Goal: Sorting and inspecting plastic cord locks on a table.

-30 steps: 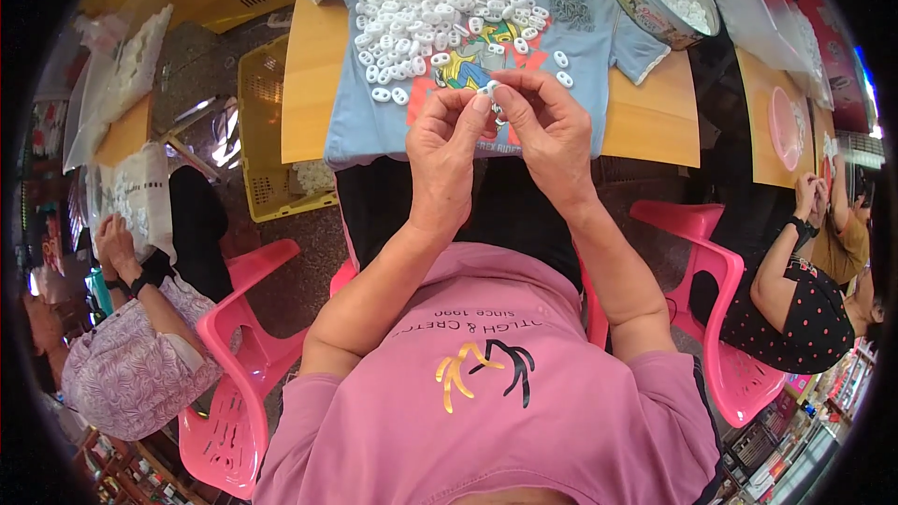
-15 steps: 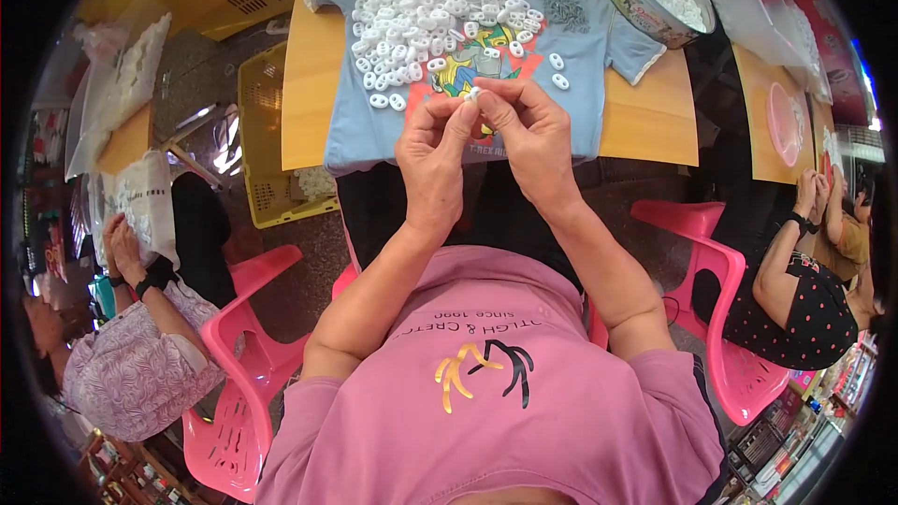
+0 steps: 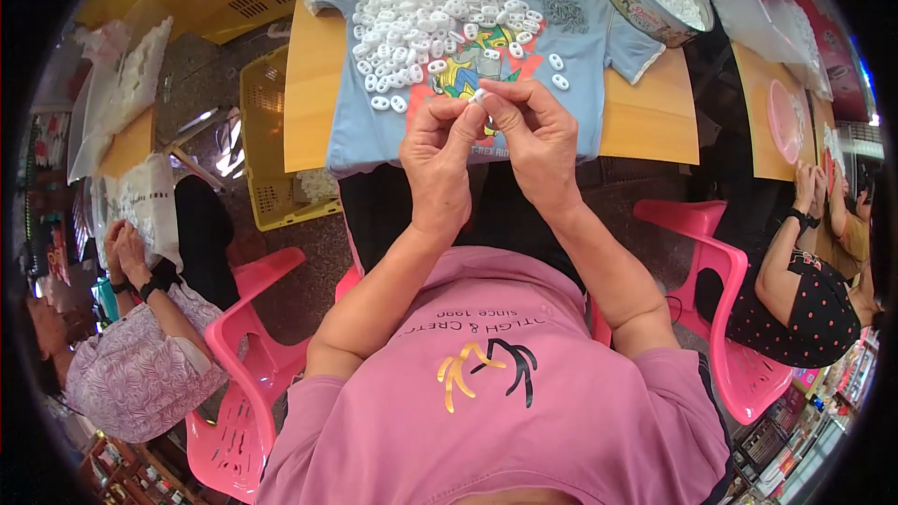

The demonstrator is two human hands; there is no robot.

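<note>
Hands since a second ago: on my feed the left hand (image 3: 438, 159) and right hand (image 3: 538, 145) have drifted slightly left, while the white pile (image 3: 426, 14) looks unchanged to me.
Pinch: I see thumbs and forefingers of both nearly closed, tips together, on one small white piece (image 3: 478, 95); I cannot tell which hand bears more of it.
White piece: it sits where the fingertips meet, above the printed front of the blue shirt (image 3: 369, 140); fingers cover most of it, so I cannot tell how it is turned.
Shirt: spread over a wooden table (image 3: 655, 122), it carries the pile, many of whose ovals show two holes.
Strays: I make out two loose ovals (image 3: 558, 63) well right of the pile.
Grey heap (image 3: 565, 13): small parts, lying just beside the pile on its right.
Tin (image 3: 641, 11): round, full of white pieces, near the table's far right corner.
Crate (image 3: 262, 145): yellow, just left of the table.
</note>
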